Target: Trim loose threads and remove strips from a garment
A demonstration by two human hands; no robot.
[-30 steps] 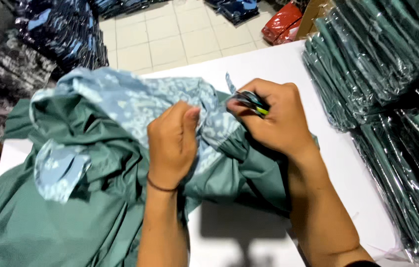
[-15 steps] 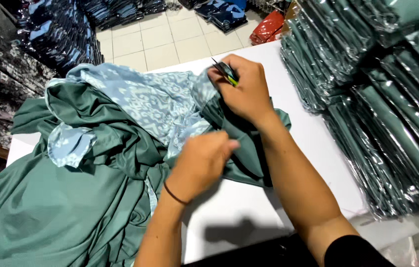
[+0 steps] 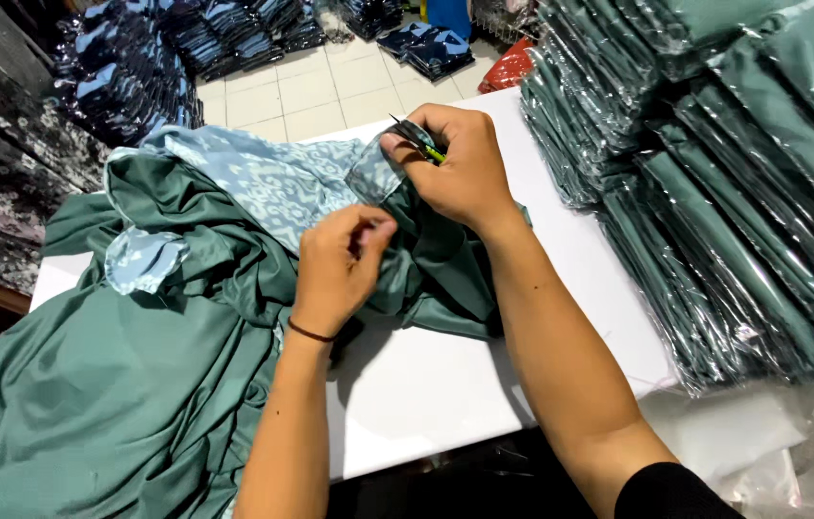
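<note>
While the green dress [image 3: 138,384] lies bunched up on the white table [image 3: 445,404], both hands work on it near the top. The R hand [image 3: 465,173] is curled shut round small snips w/ a yellow-green bit [image 3: 417,139], and its thumb & fingers also pinch the edge of the light blue patterned cloth [image 3: 272,178] that is part of the dress. The L hand [image 3: 340,264] is just below, fingers bent in and pinching a fold of the green cloth close to the blue part. It has a thin dark band on the wrist. The two hands are near each other but not touching.

On the R side of the table sit tall stacks of green clothes in clear plastic bags [image 3: 715,192]. Far back, on the tiled floor [image 3: 330,86], there are piles of dark blue clothes [image 3: 128,67].
</note>
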